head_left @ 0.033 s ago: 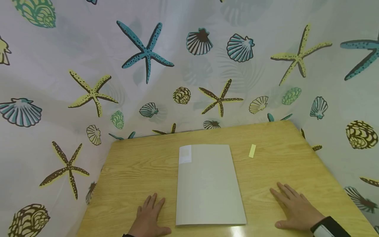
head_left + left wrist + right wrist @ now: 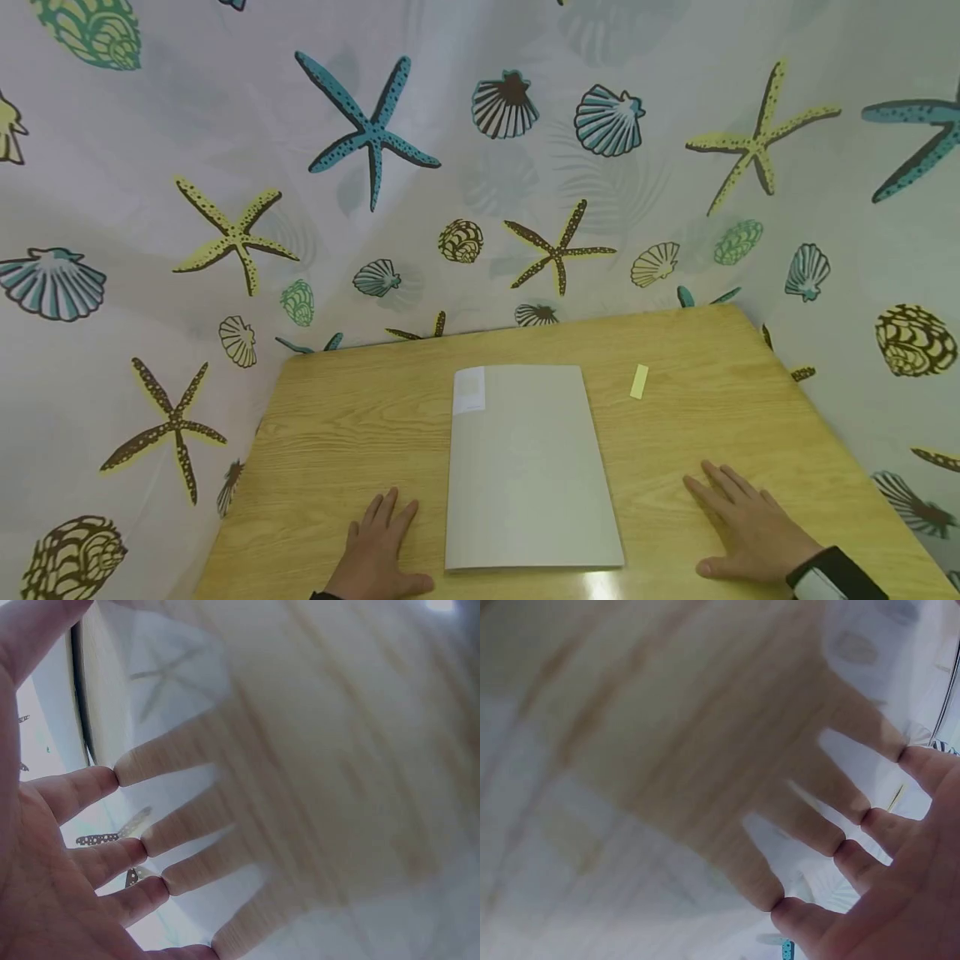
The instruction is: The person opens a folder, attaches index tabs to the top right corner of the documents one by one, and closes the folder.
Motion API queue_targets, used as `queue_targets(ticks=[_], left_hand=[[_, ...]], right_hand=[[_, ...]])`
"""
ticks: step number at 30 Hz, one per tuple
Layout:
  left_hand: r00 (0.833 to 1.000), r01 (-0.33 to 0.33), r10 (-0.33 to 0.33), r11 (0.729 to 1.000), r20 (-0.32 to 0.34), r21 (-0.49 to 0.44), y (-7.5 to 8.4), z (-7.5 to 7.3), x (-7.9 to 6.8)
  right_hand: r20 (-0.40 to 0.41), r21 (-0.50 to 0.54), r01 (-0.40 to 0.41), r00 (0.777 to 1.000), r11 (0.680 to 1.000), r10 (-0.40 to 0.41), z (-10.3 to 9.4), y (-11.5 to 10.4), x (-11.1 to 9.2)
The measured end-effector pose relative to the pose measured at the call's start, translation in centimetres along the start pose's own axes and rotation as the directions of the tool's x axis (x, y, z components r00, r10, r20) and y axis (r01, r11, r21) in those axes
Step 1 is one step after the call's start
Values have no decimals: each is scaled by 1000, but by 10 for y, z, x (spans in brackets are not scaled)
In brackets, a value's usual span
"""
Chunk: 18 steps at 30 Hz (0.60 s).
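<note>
A flat, pale grey booklet (image 2: 528,475) lies on the wooden table (image 2: 360,408), with a small white label (image 2: 469,392) at its far left corner. To its left, my left hand (image 2: 378,546) rests with fingers spread, nearest the booklet's lower left edge. My right hand (image 2: 753,525) rests farther off on the right side, fingers also spread. Both wrist views look up the palms, where the left fingertips (image 2: 161,889) and right fingertips (image 2: 780,907) meet their reflections in the glossy tabletop. Neither hand holds anything.
A small pale yellow strip (image 2: 639,382) lies right of the booklet's far corner. White cloth (image 2: 480,183) printed with starfish and shells hangs behind the table and along both sides. A dark band (image 2: 836,575) circles the right wrist.
</note>
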<state>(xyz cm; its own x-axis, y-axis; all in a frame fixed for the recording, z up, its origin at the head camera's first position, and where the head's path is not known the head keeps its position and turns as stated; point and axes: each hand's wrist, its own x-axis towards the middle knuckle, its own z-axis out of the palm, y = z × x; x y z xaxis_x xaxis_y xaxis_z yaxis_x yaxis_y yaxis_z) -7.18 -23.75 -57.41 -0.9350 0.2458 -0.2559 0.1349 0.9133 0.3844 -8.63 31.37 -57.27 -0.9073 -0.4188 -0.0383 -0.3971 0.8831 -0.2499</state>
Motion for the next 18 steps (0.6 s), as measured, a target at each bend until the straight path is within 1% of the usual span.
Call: queue_targets(ticks=[3, 6, 8, 10, 12, 14, 16, 18], left_hand=[[1000, 2, -2, 1000, 5, -3, 0, 0, -2], [1000, 5, -5, 1000, 6, -4, 2, -1, -2], [1000, 7, -7, 1000, 3, -8, 3, -2, -2], [1000, -6, 6, 1000, -11, -18, 5, -1, -2], [998, -45, 44, 999, -36, -26, 8, -1, -1], [992, -108, 106, 993, -72, -35, 14, 0, 0], [978, -181, 175, 983, -115, -36, 22, 2, 1], [959, -246, 238, 968, -152, -37, 32, 3, 3]], right_hand=[[6, 8, -2, 1000, 1000, 2, -1, -2, -2], [-8, 15, 1, 1000, 1000, -1, -2, -3, -1], [-28, 15, 6, 1000, 1000, -5, -2, -3, 0], [-61, 15, 16, 998, 1000, -15, -2, -4, 1], [-94, 22, 28, 995, 999, -26, -1, -5, 3], [-125, 36, 48, 991, 998, -43, 0, -7, 8], [-153, 55, 77, 986, 996, -67, 1, -9, 15], [-163, 72, 101, 983, 992, -88, 3, -14, 24]])
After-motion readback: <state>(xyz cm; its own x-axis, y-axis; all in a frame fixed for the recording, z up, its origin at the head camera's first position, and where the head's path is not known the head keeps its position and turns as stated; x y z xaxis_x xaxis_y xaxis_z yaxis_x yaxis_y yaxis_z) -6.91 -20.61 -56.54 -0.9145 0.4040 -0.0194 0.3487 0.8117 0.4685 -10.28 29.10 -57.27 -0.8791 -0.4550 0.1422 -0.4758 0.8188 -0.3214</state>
